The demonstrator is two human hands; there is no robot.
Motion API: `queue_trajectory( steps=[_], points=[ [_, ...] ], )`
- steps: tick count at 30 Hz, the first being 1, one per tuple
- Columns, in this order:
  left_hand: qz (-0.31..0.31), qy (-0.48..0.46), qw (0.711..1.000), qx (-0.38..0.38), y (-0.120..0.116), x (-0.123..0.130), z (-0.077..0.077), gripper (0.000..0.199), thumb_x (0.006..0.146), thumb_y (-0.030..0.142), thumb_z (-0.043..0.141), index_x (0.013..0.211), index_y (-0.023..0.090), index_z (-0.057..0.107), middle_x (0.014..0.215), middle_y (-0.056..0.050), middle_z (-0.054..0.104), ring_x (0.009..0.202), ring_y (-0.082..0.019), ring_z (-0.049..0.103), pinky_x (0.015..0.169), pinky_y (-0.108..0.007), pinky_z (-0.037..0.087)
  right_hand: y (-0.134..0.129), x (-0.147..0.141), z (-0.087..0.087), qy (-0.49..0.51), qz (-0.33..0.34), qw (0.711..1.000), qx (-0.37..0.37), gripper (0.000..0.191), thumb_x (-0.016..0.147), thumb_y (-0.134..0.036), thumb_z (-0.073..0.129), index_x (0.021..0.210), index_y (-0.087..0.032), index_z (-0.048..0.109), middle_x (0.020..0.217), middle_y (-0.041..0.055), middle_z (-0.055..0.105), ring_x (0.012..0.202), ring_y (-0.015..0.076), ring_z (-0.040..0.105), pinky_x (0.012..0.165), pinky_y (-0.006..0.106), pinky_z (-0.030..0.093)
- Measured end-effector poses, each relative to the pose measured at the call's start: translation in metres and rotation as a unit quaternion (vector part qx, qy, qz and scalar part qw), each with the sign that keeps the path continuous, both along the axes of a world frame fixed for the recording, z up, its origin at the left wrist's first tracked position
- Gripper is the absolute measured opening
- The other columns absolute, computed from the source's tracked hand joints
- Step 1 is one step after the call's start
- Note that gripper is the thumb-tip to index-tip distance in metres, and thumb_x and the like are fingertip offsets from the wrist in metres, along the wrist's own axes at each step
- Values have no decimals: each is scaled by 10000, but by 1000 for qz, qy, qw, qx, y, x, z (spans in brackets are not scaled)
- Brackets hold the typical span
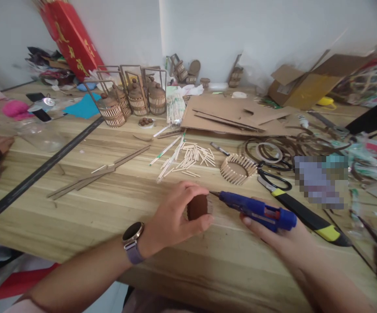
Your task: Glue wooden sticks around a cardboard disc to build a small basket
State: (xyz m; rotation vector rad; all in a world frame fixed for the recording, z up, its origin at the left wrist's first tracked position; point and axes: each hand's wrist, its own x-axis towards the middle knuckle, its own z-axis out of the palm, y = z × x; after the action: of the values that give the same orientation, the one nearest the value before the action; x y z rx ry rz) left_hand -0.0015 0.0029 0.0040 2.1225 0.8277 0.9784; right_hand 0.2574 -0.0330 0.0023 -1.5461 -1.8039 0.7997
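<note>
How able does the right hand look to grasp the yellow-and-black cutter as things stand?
Probably not without letting go first: the right hand is wrapped around the blue tool, though the cutter lies close beside it.

1. Watch (133, 232) on the left wrist: round, dark, glossy face in a slim, gold-toned metal rim.
2. Its strap (133, 254): flat, greyish purple, narrower than the face, joined to it by a paler, metallic-looking piece.
3. Left forearm (87, 270): bare from strap to upper arm.
4. Sleeve (21, 307): a scrap of pale, pinkish cloth, beyond the counter's (181, 271) near edge; its cut is hidden.
5. Right forearm (327, 269): bare as far as it shows, somewhat blurred.
6. Left grip (171, 213) and right grip (286, 237): both bare.
</note>
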Motion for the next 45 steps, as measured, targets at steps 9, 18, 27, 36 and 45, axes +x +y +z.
queue_trajectory(
  steps=[9, 18, 27, 36, 45],
  points=[
    [-40, 122, 986, 105, 16, -5, -4, 319, 836, 349, 634, 1118, 203, 596, 1186, -118, 564, 1081, -260, 570, 941, -417, 481, 12, -2, 1, 201, -113, 950, -210, 423, 703, -578, 743, 757, -169, 653, 648, 35, 659, 478, 101, 488, 416, 223, 399],
    [-163, 305, 924, 161, 27, -12, -14, 412, 774, 160, 632, 1178, 236, 606, 1391, -140, 527, 1307, -365, 447, 1081, -599, 342, 20, 1, 1, 285, -139, 912, -262, 458, 632, -472, 833, 920, -198, 606, 745, 14, 670, 620, 142, 634, 565, 261, 545],
    [-96, 333, 932, 101, 29, -16, -9, 903, 693, 419, 803, 1442, 190, 353, 1477, -189, 408, 1347, -388, 369, 1085, -535, 348, 20, 13, -3, -174, -132, 973, -72, 844, 791, -583, 580, 1437, -77, 382, 600, 17, 651, 553, 259, 638, 524, 351, 448],
    [-92, 315, 940, 92, 31, -14, -14, 718, 807, 391, 706, 1409, 173, 382, 1383, -155, 521, 1281, -332, 441, 1050, -473, 379, 12, -10, 13, -287, -26, 944, 159, 213, 874, -376, 548, 782, -211, 646, 721, 79, 675, 674, 253, 623, 610, 351, 446],
    [-95, 321, 938, 97, 33, -11, -14, 768, 767, 393, 758, 1395, 162, 381, 1383, -154, 528, 1283, -340, 454, 1050, -466, 374, 21, -63, -10, -221, 177, 953, 103, 97, 839, -110, 577, 877, -184, 626, 781, 40, 685, 743, 208, 634, 653, 299, 454]
  ],
)
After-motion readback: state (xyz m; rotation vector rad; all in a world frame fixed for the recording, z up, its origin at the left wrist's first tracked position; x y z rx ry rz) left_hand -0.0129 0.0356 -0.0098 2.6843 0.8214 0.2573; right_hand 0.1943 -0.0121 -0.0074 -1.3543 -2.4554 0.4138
